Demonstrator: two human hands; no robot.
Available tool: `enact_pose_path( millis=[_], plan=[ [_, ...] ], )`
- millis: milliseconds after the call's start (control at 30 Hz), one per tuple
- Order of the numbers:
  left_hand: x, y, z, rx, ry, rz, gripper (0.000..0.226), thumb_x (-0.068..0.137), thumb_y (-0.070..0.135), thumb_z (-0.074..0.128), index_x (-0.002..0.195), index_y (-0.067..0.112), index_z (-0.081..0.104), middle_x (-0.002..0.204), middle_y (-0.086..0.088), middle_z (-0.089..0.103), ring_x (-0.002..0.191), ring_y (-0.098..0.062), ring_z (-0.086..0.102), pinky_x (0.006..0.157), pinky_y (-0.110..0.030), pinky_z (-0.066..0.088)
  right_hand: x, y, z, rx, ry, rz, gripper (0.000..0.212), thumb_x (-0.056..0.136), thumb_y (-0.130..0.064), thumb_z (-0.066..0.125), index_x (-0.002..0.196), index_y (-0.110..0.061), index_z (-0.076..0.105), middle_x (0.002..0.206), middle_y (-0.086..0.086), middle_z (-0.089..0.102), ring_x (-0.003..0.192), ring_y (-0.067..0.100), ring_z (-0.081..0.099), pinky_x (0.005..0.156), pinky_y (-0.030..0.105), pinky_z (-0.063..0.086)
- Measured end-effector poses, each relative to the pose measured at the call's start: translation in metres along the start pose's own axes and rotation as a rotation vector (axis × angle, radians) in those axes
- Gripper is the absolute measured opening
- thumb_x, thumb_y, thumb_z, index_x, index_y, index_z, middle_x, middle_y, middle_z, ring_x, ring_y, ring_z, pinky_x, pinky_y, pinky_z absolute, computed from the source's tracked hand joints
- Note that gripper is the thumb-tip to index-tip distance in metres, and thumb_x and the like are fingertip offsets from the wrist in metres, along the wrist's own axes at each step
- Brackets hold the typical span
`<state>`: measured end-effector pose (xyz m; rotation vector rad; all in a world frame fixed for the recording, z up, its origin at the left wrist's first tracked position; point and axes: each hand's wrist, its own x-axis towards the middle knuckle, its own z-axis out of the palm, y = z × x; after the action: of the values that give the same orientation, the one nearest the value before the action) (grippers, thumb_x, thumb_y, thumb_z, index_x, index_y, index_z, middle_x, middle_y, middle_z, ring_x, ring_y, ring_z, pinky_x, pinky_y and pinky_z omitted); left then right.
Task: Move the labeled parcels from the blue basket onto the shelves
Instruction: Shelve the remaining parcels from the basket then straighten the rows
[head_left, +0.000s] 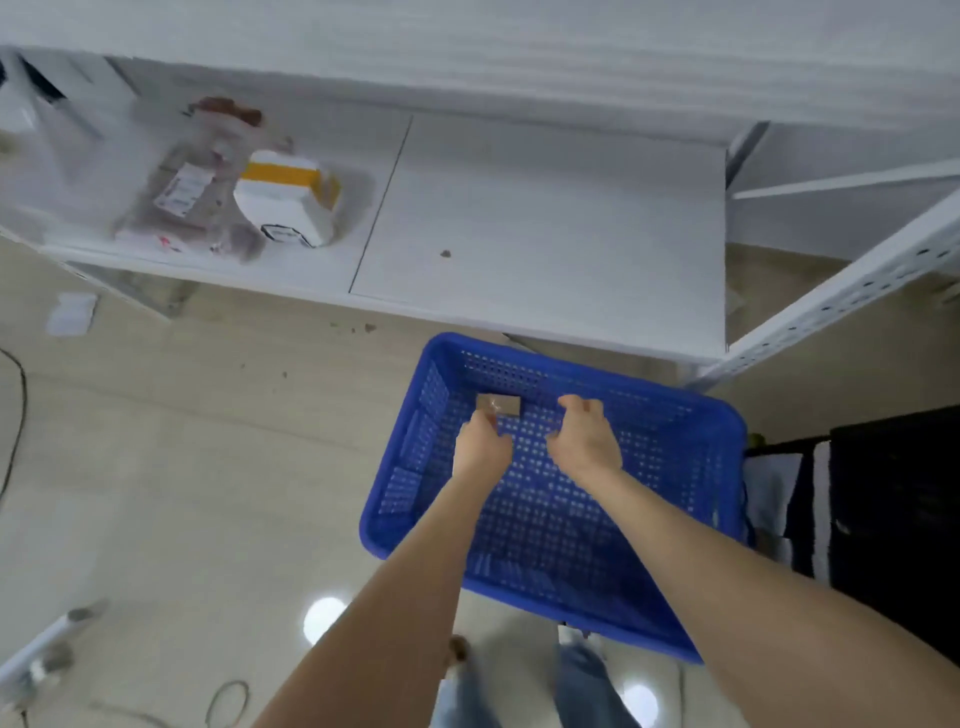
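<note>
Arms in blue basket (545, 530), left hand (483, 448) seemingly pinching parcel (500, 404) — right hand (587, 436) loose, empty

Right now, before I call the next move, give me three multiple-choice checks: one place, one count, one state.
1. The small brown parcel lies: A on a chair; B in the blue basket; C in a drawer.
2. Parcels on the shelf: A none; B two; C five.
3. The right hand: A holds nothing; B holds a bottle; C grips a cable.
Answers: B, it sits inside the basket at the left hand; B, a clear bag and a white box; A, fingers loosely curled, empty.
</note>
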<state>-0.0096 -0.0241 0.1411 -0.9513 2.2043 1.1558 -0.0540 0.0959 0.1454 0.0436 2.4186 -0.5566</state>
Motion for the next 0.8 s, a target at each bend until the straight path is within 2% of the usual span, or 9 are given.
enact_pose_path(
  millis=[67,267,333,433,567,600,700,767,800],
  plan=[
    [0.035,-0.017,0.033,0.004,-0.044,-0.041,0.045,0.097,0.017,0.047,0.140,0.010,0.036,0.136,-0.009,0.048,0.109,-0.024,0.055,0.073,-0.026,0.041,0.040,0.023,0.030,0.059,-0.045,0.054,0.052,0.097,-0.016,0.048,0.146,-0.016,0.029,0.146,0.008,0.029,0.108,0.029,0.054,0.076,0.038,0.049],
    [0.172,-0.092,0.100,-0.014,-0.045,-0.143,0.047,0.098,0.019,0.045,0.143,0.012,0.036,0.135,-0.009,0.051,0.068,-0.013,0.053,0.053,-0.022,0.039,0.165,0.076,0.139,0.251,-0.155,0.193,0.052,0.101,-0.017,0.044,0.150,-0.012,0.026,0.148,0.009,0.037,0.082,0.019,0.060,0.061,0.025,0.042],
    [0.219,-0.113,0.118,-0.029,-0.039,-0.160,0.048,0.098,0.021,0.045,0.144,0.011,0.035,0.134,-0.011,0.052,0.081,-0.018,0.058,0.064,-0.029,0.045,0.203,0.086,0.170,0.325,-0.171,0.248,0.048,0.101,-0.014,0.042,0.147,-0.012,0.031,0.140,0.010,0.046,0.067,0.018,0.057,0.057,0.030,0.046],
    [0.290,-0.137,0.146,-0.033,-0.043,-0.125,0.047,0.097,0.022,0.045,0.141,0.008,0.037,0.135,-0.015,0.051,0.112,-0.032,0.055,0.086,-0.038,0.046,0.257,0.095,0.213,0.497,-0.194,0.292,0.049,0.099,-0.011,0.046,0.147,-0.012,0.034,0.133,0.009,0.050,0.103,0.031,0.061,0.088,0.045,0.053],
    [0.375,-0.158,0.175,-0.072,0.030,-0.145,0.051,0.095,0.027,0.047,0.140,0.005,0.036,0.138,-0.019,0.045,0.118,-0.036,0.051,0.086,-0.038,0.043,0.315,0.099,0.257,0.625,-0.276,0.302,0.051,0.097,-0.008,0.049,0.143,0.002,0.031,0.145,0.026,0.037,0.126,0.040,0.047,0.102,0.055,0.040],
    [0.393,-0.161,0.180,-0.095,0.059,-0.153,0.054,0.095,0.029,0.047,0.142,0.005,0.034,0.141,-0.019,0.042,0.119,-0.036,0.050,0.086,-0.037,0.043,0.326,0.099,0.264,0.654,-0.288,0.273,0.049,0.097,-0.007,0.049,0.142,0.002,0.032,0.146,0.026,0.035,0.128,0.041,0.043,0.103,0.055,0.039],
    [0.428,-0.168,0.190,-0.203,0.076,-0.150,0.062,0.095,0.031,0.047,0.148,0.010,0.024,0.148,-0.016,0.034,0.126,-0.036,0.045,0.096,-0.040,0.043,0.351,0.098,0.275,0.844,-0.330,0.208,0.057,0.096,-0.007,0.051,0.146,-0.020,0.028,0.144,0.008,0.039,0.121,0.027,0.048,0.100,0.042,0.045],
    [0.432,-0.175,0.192,-0.297,0.062,-0.200,0.067,0.087,0.039,0.052,0.144,0.012,0.029,0.145,-0.018,0.038,0.126,-0.042,0.045,0.096,-0.046,0.047,0.356,0.099,0.279,0.928,-0.332,0.231,0.034,0.096,-0.011,0.052,0.127,-0.020,0.046,0.131,0.004,0.050,0.115,0.023,0.052,0.095,0.037,0.046],
    [0.424,-0.177,0.191,-0.371,0.063,-0.244,0.069,0.081,0.043,0.053,0.139,0.010,0.035,0.140,-0.023,0.043,0.121,-0.045,0.048,0.088,-0.052,0.051,0.353,0.100,0.279,0.986,-0.297,0.286,0.017,0.096,-0.012,0.052,0.112,-0.018,0.051,0.122,0.005,0.055,0.113,0.024,0.055,0.094,0.037,0.048]
  ],
)
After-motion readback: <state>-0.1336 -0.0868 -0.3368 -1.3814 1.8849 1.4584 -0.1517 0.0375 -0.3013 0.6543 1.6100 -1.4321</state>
